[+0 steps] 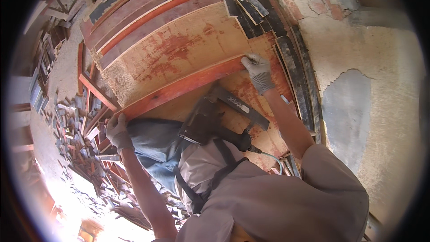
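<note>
A long red-painted wooden strip (183, 85) spans between my two gloved hands, over a broad wooden board (210, 31) with red stains. At its near left end, my left hand (118, 132) grips it with the fingers closed. My right hand (257, 68) pinches the far right end, thumb and fingers closed on the wood. Close to my lap, between my forearms, a dark pneumatic nail gun (210, 123) lies with a thin pale air hose (274, 157) running from its handle. Neither hand touches the gun.
More reddish planks (152, 15) lie side by side on the far part of the board. Dark wooden strips (244, 2) are stacked at the far right corner. Many wood offcuts (85, 130) cover the floor to the left. A worn plaster wall (376, 89) stands on the right.
</note>
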Available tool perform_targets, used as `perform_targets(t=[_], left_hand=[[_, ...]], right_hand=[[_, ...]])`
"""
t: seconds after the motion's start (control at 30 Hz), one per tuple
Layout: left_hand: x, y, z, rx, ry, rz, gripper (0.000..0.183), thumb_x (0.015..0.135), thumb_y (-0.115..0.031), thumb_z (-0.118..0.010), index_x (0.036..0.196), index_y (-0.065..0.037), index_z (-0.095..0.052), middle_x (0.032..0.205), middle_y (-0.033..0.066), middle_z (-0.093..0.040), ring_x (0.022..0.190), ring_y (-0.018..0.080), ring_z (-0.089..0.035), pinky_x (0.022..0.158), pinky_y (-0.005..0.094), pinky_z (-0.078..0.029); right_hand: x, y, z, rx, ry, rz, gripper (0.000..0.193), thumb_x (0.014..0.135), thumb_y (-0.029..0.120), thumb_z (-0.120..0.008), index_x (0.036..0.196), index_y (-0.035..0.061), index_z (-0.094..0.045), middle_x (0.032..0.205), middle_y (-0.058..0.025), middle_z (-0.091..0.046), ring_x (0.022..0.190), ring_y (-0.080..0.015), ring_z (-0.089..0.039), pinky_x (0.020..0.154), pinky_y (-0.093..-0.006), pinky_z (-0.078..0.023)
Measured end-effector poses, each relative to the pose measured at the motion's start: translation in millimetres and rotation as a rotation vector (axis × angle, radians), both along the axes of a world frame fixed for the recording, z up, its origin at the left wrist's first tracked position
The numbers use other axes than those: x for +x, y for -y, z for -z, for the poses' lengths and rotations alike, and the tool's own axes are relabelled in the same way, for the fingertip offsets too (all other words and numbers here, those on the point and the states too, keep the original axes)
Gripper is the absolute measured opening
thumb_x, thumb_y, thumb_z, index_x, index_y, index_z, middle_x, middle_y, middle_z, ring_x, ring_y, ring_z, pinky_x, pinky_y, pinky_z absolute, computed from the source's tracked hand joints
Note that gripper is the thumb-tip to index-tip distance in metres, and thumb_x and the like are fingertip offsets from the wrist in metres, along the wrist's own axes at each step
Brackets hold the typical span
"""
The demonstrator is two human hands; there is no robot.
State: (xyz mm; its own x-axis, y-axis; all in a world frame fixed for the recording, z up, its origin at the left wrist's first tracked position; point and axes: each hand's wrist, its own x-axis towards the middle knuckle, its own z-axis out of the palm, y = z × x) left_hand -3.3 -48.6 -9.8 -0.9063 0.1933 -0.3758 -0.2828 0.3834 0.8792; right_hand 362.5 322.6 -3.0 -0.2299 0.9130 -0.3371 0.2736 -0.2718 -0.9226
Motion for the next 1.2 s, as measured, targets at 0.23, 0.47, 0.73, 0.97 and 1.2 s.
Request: perform_targets(t=[0.23,0.47,0.73,0.97,1.2], left_hand=[[2.5,-2.7,-7.4,-0.02,-0.011,0.016,0.03,0.092,-0.006,-0.074,0.117,0.01,-0.069,0.104,0.0113,-0.071,0.09,0.0189,-0.07,0.081,0.0303,-0.062],[1.2,0.4,-6.1,-0.037,-0.014,0.034,0.031,0.092,-0.006,-0.076,0.118,0.01,-0.069,0.104,0.0111,-0.071,0.09,0.0182,-0.07,0.08,0.0288,-0.062],[0.5,3.3,-1.7,-0.057,-0.056,0.028,0.026,0.092,-0.006,-0.076,0.113,0.007,-0.071,0.103,0.0093,-0.071,0.088,0.0166,-0.07,0.08,0.0286,-0.061],[3.3,1.5,-4.4,-0.079,-0.046,-0.019,0.027,0.091,-0.006,-0.076,0.114,0.007,-0.07,0.101,0.0105,-0.072,0.088,0.0169,-0.07,0.08,0.0287,-0.061],[7.4,-3.2,-11.7,-0.1,-0.065,-0.013,0.025,0.091,-0.006,-0.076,0.112,0.007,-0.07,0.102,0.011,-0.072,0.087,0.017,-0.07,0.08,0.0284,-0.061]], right_hand=[[-1.1,-7.6,7.4,0.071,0.042,0.012,0.02,0.09,0.017,-0.077,0.098,-0.0004,-0.075,0.08,-0.0007,-0.071,0.067,-0.0058,-0.06,0.06,-0.0239,-0.047],[-1.8,-9.8,2.6,0.083,0.113,-0.033,0.017,0.09,0.016,-0.076,0.094,-0.0001,-0.073,0.081,-0.0025,-0.072,0.071,-0.0075,-0.061,0.064,-0.0256,-0.05],[-7.2,-12.7,-3.8,0.021,0.084,-0.09,0.018,0.093,0.017,-0.073,0.097,-0.0002,-0.07,0.08,-0.0023,-0.069,0.073,-0.0094,-0.063,0.065,-0.0269,-0.054],[-7.6,-13.5,-3.9,0.085,0.067,-0.077,0.017,0.092,0.017,-0.074,0.096,0.0004,-0.073,0.078,0.0005,-0.067,0.067,-0.0081,-0.061,0.055,-0.0276,-0.057],[-8.3,-15.4,-9.1,-0.048,-0.033,-0.027,0.016,0.092,0.016,-0.074,0.095,-0.0002,-0.073,0.076,0.0006,-0.066,0.062,-0.0061,-0.058,0.051,-0.0259,-0.053]])
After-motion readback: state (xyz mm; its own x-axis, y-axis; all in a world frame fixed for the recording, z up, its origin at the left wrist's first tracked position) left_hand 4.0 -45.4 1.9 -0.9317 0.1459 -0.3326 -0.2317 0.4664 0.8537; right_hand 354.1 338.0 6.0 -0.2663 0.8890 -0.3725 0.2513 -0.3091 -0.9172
